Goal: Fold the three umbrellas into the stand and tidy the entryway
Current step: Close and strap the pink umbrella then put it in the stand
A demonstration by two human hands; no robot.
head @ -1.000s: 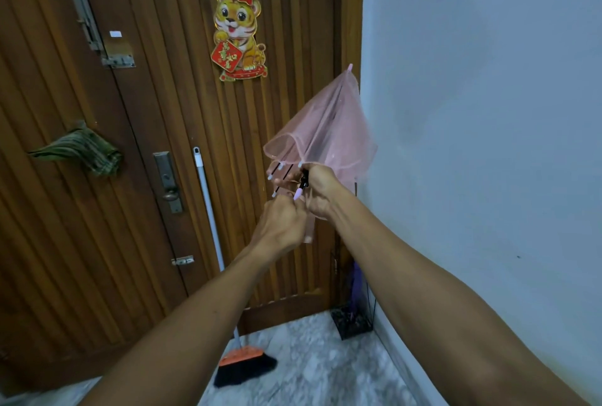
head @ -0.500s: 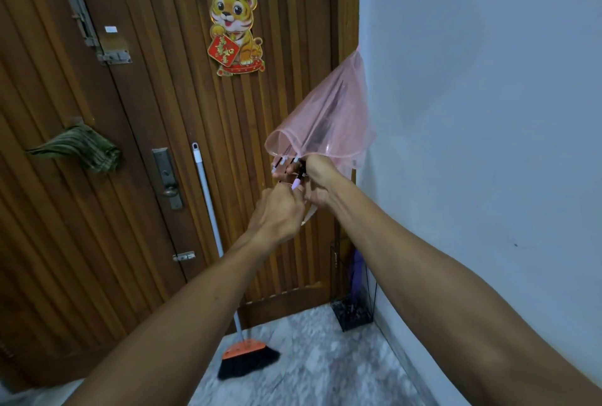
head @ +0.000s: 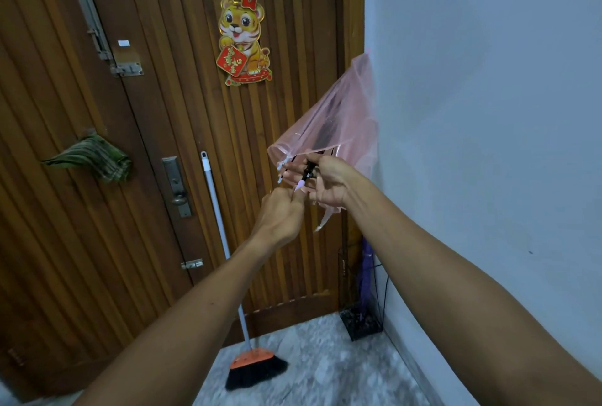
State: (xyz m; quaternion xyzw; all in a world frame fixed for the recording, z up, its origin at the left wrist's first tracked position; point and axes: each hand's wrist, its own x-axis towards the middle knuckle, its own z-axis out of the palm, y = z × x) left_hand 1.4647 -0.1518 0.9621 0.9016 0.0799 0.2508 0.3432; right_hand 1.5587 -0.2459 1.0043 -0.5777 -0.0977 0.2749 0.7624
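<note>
1. Right hand point(head: 329, 182), in the head view, is curled round the gathered ribs and black shaft of the pink umbrella point(head: 338, 122), gripping it at the canopy's open lower edge.
2. Left hand point(head: 281, 215) sits just below and to the left of the right hand, fingers curled, pinching at a lilac rib tip point(head: 299, 184) of the same umbrella; the two hands nearly touch.
3. The half-collapsed, translucent canopy rises up and to the right from the right hand, its point against the edge of the wall point(head: 488, 112).
4. A loose pink strap point(head: 325, 220) hangs just under the right hand.
5. Well below the right hand, the stand point(head: 360, 324) sits on the floor point(head: 325, 373) in the corner between door point(head: 163, 112) and wall, with a closed purple umbrella point(head: 366, 268) upright inside it.
6. Below the left hand a broom point(head: 254, 366) leans on the door, bristles on the floor.
7. Above the left hand a tiger decoration point(head: 242, 40) is stuck on the door; far to its left hangs a green cloth point(head: 94, 161).
</note>
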